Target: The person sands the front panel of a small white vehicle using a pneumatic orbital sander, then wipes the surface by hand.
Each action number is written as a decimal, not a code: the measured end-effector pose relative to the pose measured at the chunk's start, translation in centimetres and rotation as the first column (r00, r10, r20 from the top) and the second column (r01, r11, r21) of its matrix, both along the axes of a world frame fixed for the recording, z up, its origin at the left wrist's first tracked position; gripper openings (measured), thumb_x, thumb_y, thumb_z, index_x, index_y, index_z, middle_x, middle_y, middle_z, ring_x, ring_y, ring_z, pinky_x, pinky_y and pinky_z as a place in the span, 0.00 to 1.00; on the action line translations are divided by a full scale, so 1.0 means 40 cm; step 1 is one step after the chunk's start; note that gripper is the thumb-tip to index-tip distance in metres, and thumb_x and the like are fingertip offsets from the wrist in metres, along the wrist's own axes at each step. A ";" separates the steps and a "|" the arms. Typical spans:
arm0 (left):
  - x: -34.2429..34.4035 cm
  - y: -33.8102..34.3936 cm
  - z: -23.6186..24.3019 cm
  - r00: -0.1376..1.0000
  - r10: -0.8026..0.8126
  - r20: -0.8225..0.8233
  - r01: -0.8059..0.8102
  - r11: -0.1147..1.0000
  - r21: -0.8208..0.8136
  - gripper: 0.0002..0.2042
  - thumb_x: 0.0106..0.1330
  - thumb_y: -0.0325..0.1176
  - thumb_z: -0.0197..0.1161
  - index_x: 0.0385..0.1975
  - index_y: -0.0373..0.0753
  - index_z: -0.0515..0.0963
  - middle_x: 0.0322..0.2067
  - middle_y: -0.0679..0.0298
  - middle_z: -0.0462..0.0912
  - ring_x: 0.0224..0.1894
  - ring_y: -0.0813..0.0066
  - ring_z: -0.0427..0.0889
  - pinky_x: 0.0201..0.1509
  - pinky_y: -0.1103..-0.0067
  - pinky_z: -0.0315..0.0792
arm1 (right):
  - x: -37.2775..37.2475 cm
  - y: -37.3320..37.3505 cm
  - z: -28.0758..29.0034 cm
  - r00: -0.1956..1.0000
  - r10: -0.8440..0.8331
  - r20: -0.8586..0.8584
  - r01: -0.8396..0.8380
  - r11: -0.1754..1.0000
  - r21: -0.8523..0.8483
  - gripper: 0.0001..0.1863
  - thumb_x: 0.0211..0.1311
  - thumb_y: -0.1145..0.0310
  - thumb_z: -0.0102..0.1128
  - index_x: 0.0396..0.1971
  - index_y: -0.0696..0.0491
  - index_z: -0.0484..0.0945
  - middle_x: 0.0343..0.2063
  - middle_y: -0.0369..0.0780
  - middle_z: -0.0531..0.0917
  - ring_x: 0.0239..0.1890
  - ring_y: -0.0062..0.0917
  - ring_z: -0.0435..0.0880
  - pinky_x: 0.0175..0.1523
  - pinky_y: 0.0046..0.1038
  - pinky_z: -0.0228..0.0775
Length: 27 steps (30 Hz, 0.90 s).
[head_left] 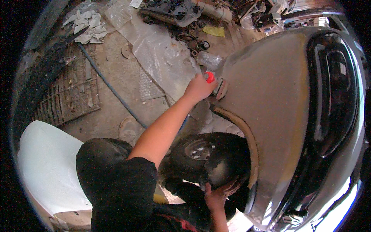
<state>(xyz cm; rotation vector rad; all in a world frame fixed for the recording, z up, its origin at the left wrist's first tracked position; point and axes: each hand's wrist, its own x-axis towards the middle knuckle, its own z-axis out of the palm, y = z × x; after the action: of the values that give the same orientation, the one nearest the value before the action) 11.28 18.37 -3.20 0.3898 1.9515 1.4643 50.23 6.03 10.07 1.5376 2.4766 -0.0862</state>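
Observation:
My left hand (200, 87) is closed around a sander (210, 77) with a bright red top, at the end of my outstretched arm. The sander's flat pad lies against the edge of a dull grey-brown sanded fender (266, 85). Lower down, my right hand (217, 196) has its thumb apart and its fingers stretched out, with nothing seen in it. It is beside the black tire (228, 160), just inside the wheel arch (249, 143); whether it touches either, I cannot tell.
A dark headlight (338, 96) borders the fender on the right. A blue hose (112, 91) crosses the floor near a metal grate (73, 92). Plastic sheeting (158, 54) and greasy car parts (172, 13) lie beyond. A white panel (50, 166) stands at lower left.

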 end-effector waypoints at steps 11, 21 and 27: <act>-0.007 0.005 0.035 0.999 0.035 -0.033 -0.035 0.999 -0.025 0.38 0.61 0.55 0.67 0.52 0.19 0.69 0.44 0.32 0.82 0.50 0.38 0.83 0.54 0.58 0.77 | 0.038 0.003 -0.027 0.999 0.032 -0.022 -0.032 0.999 0.007 0.63 0.61 0.35 0.59 0.74 0.63 0.32 0.73 0.67 0.32 0.72 0.73 0.27 0.71 0.73 0.18; -0.032 0.008 0.037 0.996 0.025 -0.082 -0.028 0.999 -0.025 0.38 0.60 0.53 0.68 0.53 0.20 0.67 0.44 0.35 0.83 0.49 0.41 0.84 0.52 0.59 0.78 | 0.043 -0.002 -0.041 0.998 0.050 -0.025 -0.047 0.994 0.104 0.66 0.56 0.41 0.67 0.74 0.63 0.29 0.72 0.67 0.32 0.73 0.69 0.31 0.73 0.66 0.24; -0.020 -0.003 0.030 0.992 0.045 -0.120 -0.047 0.999 -0.016 0.37 0.60 0.52 0.67 0.52 0.20 0.66 0.43 0.35 0.83 0.49 0.41 0.84 0.52 0.59 0.78 | 0.015 -0.007 -0.011 0.995 -0.032 -0.091 0.029 0.999 -0.037 0.67 0.57 0.36 0.64 0.72 0.68 0.29 0.72 0.69 0.35 0.73 0.71 0.34 0.73 0.68 0.27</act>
<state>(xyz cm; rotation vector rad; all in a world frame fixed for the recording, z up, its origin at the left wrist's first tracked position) 10.48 18.26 -2.01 0.4357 2.0794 1.4809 50.85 5.76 9.63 1.5911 2.5067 -0.2093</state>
